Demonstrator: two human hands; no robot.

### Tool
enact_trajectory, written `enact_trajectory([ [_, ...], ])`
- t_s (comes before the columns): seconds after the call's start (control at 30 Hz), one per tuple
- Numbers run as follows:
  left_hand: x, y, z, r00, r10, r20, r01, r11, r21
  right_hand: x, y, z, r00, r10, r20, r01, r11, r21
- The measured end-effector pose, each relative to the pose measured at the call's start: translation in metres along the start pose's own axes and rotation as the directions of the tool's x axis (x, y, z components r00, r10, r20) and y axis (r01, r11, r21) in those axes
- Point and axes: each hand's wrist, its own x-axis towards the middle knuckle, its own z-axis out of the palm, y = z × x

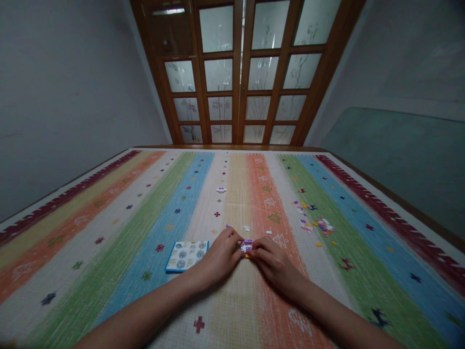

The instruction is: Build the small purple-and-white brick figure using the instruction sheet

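My left hand point(220, 256) and my right hand point(273, 261) meet over a striped cloth, fingertips pinching a small purple and white brick assembly point(246, 245) between them. Both hands rest low on the cloth. A blue-edged booklet with round pictures point(187, 255) lies just left of my left hand. Several small loose pieces, purple, yellow, white and pink, are scattered to the right point(314, 224). A few single white pieces lie just beyond my fingers point(247, 228).
The multicoloured striped cloth point(145, 232) covers a large table. A small white piece point(221, 190) lies farther back at the centre. Wooden doors with frosted glass panes point(240, 72) stand behind the table. A glass sheet point(395, 160) leans at the right wall.
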Motion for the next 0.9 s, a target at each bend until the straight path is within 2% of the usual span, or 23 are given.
enact_trajectory([
  [0.63, 0.0022, 0.0003, -0.0005, 0.999, -0.023, 0.027, 0.022, 0.999, 0.027, 0.0006, -0.0006, 0.0015, 0.995, -0.1, -0.009, 0.099, 0.993, -0.06],
  [0.9, 0.0027, 0.0021, -0.0006, 0.999, -0.032, 0.025, 0.032, 0.999, 0.015, 0.0, 0.0011, -0.0006, 0.996, 0.002, -0.086, 0.002, 0.999, 0.04],
])
